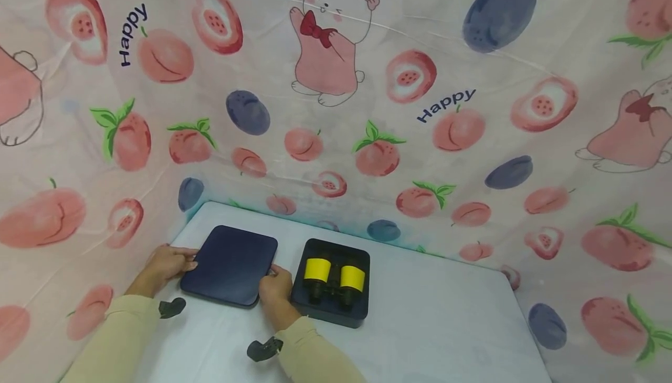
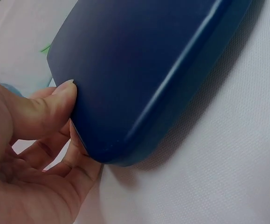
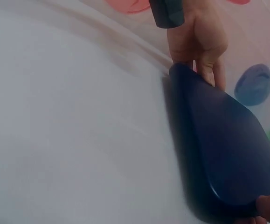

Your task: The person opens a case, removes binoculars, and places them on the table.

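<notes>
A dark blue, square lid with rounded corners is held low over the table's left part. My left hand pinches its left edge; in the left wrist view the thumb lies on top and the fingers go beneath. At the opposite edge my right hand grips the lid, only partly seen at the corner of the right wrist view. Right beside that hand stands an open dark box. Black binoculars with yellow bands lie inside it.
A white cloth covers the table. Fruit-and-rabbit printed fabric hangs behind and at both sides. A dark wrist-worn piece juts from the right sleeve, another from the left.
</notes>
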Demonstrator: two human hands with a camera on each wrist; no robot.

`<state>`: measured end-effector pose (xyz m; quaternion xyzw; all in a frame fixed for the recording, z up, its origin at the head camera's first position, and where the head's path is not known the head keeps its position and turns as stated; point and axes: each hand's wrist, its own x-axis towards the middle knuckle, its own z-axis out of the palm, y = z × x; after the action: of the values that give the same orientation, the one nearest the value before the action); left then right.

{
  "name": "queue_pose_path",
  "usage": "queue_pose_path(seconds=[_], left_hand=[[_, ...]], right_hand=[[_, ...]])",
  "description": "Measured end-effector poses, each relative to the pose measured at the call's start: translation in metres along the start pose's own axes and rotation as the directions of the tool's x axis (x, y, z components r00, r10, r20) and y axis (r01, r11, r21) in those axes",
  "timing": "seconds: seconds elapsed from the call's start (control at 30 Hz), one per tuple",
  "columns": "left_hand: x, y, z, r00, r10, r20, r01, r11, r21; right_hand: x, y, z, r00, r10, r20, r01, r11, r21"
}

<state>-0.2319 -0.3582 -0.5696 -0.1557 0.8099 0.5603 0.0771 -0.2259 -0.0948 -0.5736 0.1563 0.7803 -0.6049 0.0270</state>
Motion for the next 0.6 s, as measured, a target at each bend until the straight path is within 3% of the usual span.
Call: queue_pose_path(seconds=[0.23,0.47,0.6], left_hand=[[-0.003,0.008,0.007,1.000,0.020,-0.012,-0.020,1.000,0.012],[-0.005,0.006,0.010,0.999,0.025,-0.022,-0.024,0.999,0.044],[-0.011,0.011,0.011,0.996,0.015,-0.088,-0.005,0.995,0.102]], right_hand=[[0.000,-0.006,-0.004,1.000,-0.021,-0.021,0.020,0.997,-0.073],[-0.007,-0.006,-0.004,0.999,-0.032,-0.013,0.031,0.997,-0.074],[-0.009,-0.004,-0.001,0.999,-0.038,-0.022,0.037,0.999,-0.030]])
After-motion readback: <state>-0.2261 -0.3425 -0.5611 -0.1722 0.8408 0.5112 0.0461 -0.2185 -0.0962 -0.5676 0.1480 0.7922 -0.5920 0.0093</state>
